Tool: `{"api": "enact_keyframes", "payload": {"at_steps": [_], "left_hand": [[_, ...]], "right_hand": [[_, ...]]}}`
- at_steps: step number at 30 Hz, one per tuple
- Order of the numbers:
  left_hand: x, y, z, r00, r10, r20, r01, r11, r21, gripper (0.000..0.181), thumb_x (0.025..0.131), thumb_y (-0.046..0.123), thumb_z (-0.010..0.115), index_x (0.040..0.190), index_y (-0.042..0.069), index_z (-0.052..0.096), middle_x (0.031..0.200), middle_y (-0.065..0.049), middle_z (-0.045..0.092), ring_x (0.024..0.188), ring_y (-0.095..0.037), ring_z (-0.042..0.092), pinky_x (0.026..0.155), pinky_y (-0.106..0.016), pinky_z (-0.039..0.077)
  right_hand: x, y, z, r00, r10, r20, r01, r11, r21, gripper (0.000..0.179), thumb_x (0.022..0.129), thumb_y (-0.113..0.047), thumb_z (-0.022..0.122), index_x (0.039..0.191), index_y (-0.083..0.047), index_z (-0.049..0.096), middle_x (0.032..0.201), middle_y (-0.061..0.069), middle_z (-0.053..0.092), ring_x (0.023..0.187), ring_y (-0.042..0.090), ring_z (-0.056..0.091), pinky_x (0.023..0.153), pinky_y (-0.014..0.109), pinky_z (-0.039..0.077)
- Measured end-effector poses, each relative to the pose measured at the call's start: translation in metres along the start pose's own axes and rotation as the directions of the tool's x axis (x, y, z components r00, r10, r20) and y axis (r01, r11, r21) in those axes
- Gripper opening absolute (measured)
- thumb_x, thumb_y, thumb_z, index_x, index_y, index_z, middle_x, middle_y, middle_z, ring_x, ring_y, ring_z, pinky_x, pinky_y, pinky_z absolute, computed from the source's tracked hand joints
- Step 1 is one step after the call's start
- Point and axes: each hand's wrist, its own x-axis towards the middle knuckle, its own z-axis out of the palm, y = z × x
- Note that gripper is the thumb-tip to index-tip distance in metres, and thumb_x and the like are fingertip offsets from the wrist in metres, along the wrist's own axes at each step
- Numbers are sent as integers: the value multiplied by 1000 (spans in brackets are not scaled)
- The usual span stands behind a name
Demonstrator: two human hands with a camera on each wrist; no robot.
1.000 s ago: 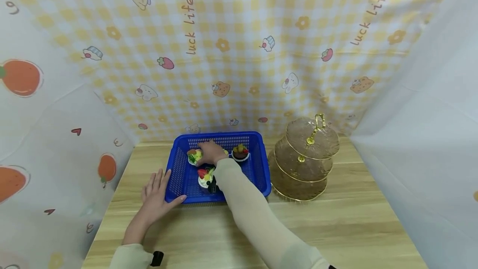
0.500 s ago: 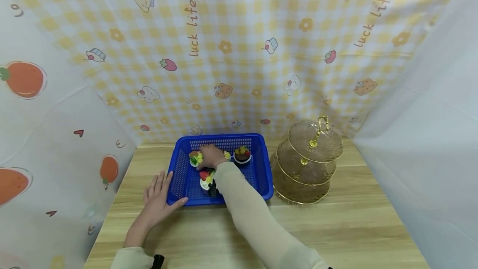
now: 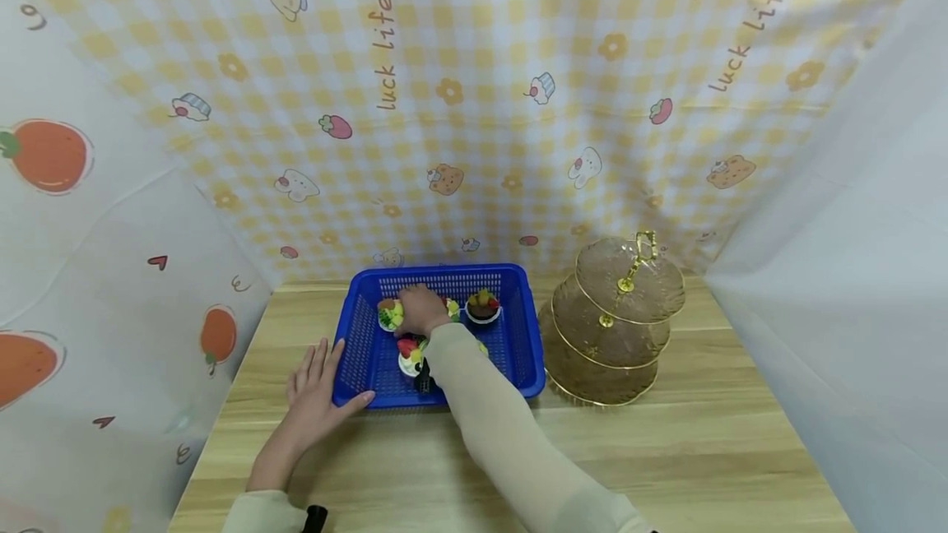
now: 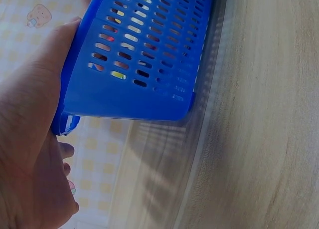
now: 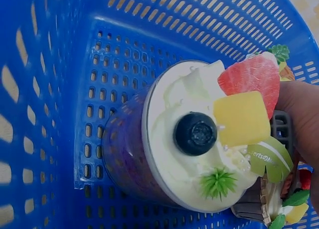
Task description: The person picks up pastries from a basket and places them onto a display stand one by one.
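My left hand [image 3: 314, 389] rests at the near-left corner of a blue plastic basket [image 3: 355, 294], fingers straight along its left side and thumb against the front rim. In the left wrist view the thumb [image 4: 57, 47] lies along the basket's rim. My right hand [image 3: 424, 311] reaches down inside the basket, beside a toy dessert with yellow and green topping [image 3: 390, 315]. In the right wrist view a cream dessert cup [image 5: 172, 114], topped with strawberry, yellow cube and blueberry, stands in front of the right hand [image 5: 301, 119]. The right fingertips are hidden, so I cannot tell what they hold.
A chocolate fruit tart [image 3: 483, 309] sits at the basket's back right, with another dessert [image 3: 450, 308] next to the right wrist. Right of the basket stands a three-tier cake stand [image 3: 611, 323] with gold rims. A checked cloth [image 3: 474, 105] hangs behind the wooden table [image 3: 666, 451].
The right hand sinks slightly lower among the desserts, its fingers drawn closer together. The left hand stays at the basket's corner. The head view shifts slightly.
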Motion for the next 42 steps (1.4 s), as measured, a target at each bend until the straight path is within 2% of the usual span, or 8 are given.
{"api": "enact_keyframes", "payload": {"at_steps": [5,11,18,24,33,42], "left_hand": [[0,0,0,1000,-5,12,5,1000,-3,106,84,60,67,161,15,8,165,-28,2,152,-49,-6,110,-79,-2],[1,1,-1,1000,-4,17,5,1000,-4,106,85,59,67,160,13,8,165,-28,0,151,-51,-5,109,-79,-2],[0,2,-2,999,-10,31,10,1000,-2,106,85,59,67,160,12,8,164,-29,1,150,-51,-5,109,-79,-3],[1,-1,-4,1000,-6,31,5,1000,12,107,85,59,67,160,13,6,165,-28,-1,150,-51,-5,109,-79,-1],[4,-3,-1,999,1,36,-1,1000,-7,109,85,60,66,161,14,4,165,-28,-3,150,-51,-7,108,-80,-4],[3,-4,-2,999,-5,46,5,1000,-6,109,85,60,66,161,15,2,165,-27,-4,150,-51,-7,108,-80,-2]], "right_hand": [[-1,0,-8,1000,9,-23,-8,999,36,78,79,-52,78,144,-18,50,148,0,53,139,21,47,112,36,44],[-9,3,-28,998,-1,-69,11,990,142,77,78,-50,80,141,-16,52,144,2,57,133,22,53,107,38,49],[-26,9,-56,993,-29,-117,61,958,281,65,81,-45,80,135,-18,56,129,-1,63,119,19,57,95,36,52],[-43,12,-79,981,-58,-185,117,937,328,65,81,-43,80,136,-18,56,126,0,64,116,18,57,92,34,54],[-78,28,-97,973,-63,-224,146,915,377,69,80,-45,80,139,-22,54,133,-1,60,124,18,53,96,38,53],[-120,42,-104,955,-68,-288,183,902,392,65,79,-44,81,135,-20,57,126,0,61,116,19,54,89,38,52]]}}
